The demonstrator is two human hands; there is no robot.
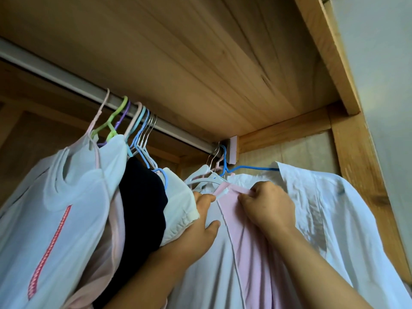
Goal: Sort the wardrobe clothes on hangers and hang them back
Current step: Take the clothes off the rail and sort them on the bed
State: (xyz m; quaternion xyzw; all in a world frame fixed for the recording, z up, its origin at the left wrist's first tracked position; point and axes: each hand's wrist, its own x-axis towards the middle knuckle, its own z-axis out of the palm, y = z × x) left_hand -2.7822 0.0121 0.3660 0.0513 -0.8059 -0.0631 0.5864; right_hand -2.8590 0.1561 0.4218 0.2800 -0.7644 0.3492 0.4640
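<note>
The right hand (267, 206) pinches the top edge of the pink garment (249, 253), which hangs near the right end of the rail (66, 80). The left hand (200, 221), fingers curled, grips the white hanger (207, 180) beside it. Other clothes hang toward the rail's middle.

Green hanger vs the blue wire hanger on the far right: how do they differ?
1. The green hanger is thick, chunky plastic; the blue hanger is thin, like coated wire.
2. Green hangs in the packed left cluster on the rail; blue hangs at the rail's right end by the bracket.
3. Blue's arm is exposed beside the white shirt collar; green's arms are covered by a white garment.
Both hook over the same rail.
</note>
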